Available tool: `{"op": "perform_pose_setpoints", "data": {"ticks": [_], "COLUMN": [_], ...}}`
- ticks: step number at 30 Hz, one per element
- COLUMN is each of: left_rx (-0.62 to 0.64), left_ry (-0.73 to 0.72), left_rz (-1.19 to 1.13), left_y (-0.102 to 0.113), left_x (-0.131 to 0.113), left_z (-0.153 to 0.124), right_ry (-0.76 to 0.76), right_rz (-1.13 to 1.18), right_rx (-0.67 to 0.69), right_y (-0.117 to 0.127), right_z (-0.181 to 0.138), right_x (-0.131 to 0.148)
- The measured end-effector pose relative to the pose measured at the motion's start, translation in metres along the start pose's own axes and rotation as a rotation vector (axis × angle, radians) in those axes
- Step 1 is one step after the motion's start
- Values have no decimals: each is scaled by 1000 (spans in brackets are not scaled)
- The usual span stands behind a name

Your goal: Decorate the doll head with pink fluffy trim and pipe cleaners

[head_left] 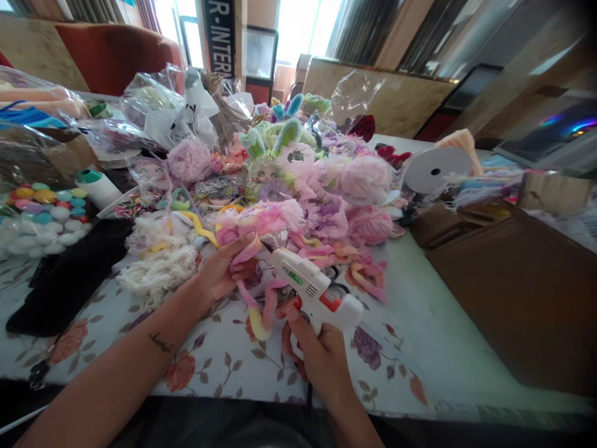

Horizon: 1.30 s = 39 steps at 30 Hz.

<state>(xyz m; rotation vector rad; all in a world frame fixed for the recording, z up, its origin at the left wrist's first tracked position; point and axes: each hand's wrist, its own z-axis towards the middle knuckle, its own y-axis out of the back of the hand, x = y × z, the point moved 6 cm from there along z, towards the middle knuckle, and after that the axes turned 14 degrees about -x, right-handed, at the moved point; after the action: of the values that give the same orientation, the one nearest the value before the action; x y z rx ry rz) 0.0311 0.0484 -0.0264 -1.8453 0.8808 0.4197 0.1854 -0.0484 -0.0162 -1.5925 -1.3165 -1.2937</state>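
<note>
My right hand (pixel 317 348) is wrapped round the handle of a white hot glue gun (pixel 303 277) with an orange trigger. Its nozzle points up and left, close to a fuzzy pink and yellow piece (pixel 261 218). My left hand (pixel 228 267) has its fingers closed on a soft pink and yellow yarn strip (pixel 246 252), right by the nozzle. More of this thick strip hangs in a loop between my hands and over the flowered cloth. Whether the nozzle touches the piece I cannot tell.
Behind my hands lies a heap of pink yarn (pixel 370 224), lace and a doll (pixel 265 174) with green ears. On the left are white fluffy yarn (pixel 161 274), a black cloth (pixel 69 274) and bagged coloured balls (pixel 46 218). A brown box (pixel 517 280) and white spool (pixel 436 169) stand right.
</note>
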Motion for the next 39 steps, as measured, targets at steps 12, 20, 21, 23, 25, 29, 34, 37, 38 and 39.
{"op": "perform_pose_setpoints", "data": {"ticks": [12, 20, 21, 23, 25, 29, 34, 37, 38, 39], "left_rx": [21, 9, 13, 21, 22, 22, 20, 10, 9, 9], "left_ry": [1, -1, 1, 5, 7, 2, 0, 3, 6, 10], "left_rz": [-7, 6, 2, -3, -1, 3, 3, -11, -14, -16], "left_y": [0, 0, 0, -1, -1, 0, 1, 1, 1, 1], "left_x": [-1, 0, 0, 0, 0, 0, 0, 0, 0, 0], "left_z": [0, 0, 0, -1, -2, 0, 2, 1, 1, 1], "right_ry": [15, -1, 10, 30, 39, 10, -16, -5, -1, 1], "right_rz": [19, -9, 3, 21, 24, 13, -18, -1, 7, 14], "right_rx": [-37, -12, -20, -34, -43, -37, -11, -21, -29, -38], "right_y": [3, 1, 2, 2, 3, 2, 1, 2, 2, 3], "right_z": [0, 0, 0, 1, 2, 1, 0, 0, 0, 1], "right_x": [2, -1, 0, 2, 2, 0, -2, -1, -1, 0]}}
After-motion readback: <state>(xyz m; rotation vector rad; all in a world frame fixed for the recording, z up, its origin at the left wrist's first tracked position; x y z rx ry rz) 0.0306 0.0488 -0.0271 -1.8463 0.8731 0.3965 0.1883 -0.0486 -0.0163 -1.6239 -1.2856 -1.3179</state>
